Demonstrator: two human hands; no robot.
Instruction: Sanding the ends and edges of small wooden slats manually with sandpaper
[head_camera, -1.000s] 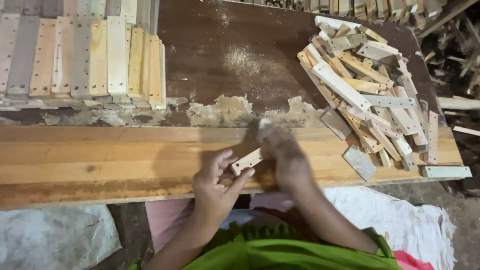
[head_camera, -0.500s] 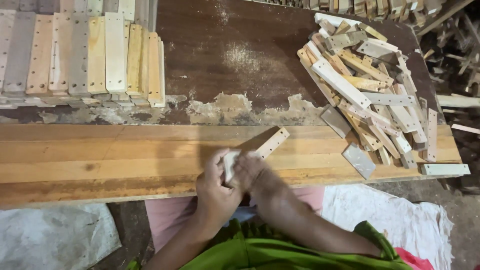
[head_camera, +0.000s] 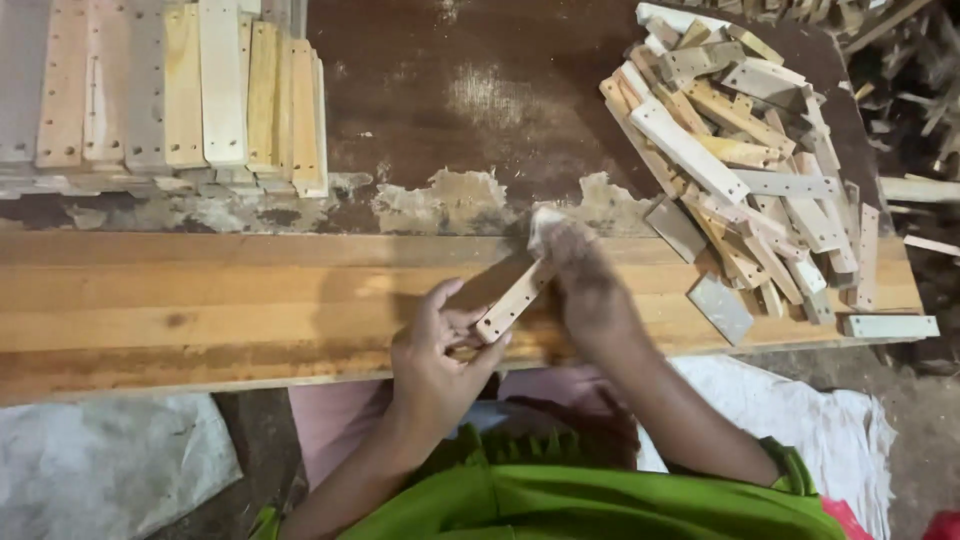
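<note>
Grip: wooden strip (head_camera: 512, 300) pinched at its lower end by left hand (head_camera: 435, 355); right hand (head_camera: 580, 275) pressed on its upper end | Place: over plank (head_camera: 200, 300) | Handling: judged light, stiff, best held at ends.

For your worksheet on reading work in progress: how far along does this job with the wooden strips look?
Done: a neat row of strips is lined up at the far left of the bench. In hand: the left hand holds one drilled strip by its near end, while the right hand presses a pale pad on it. Left: a loose heap of strips waits at the right.
</note>
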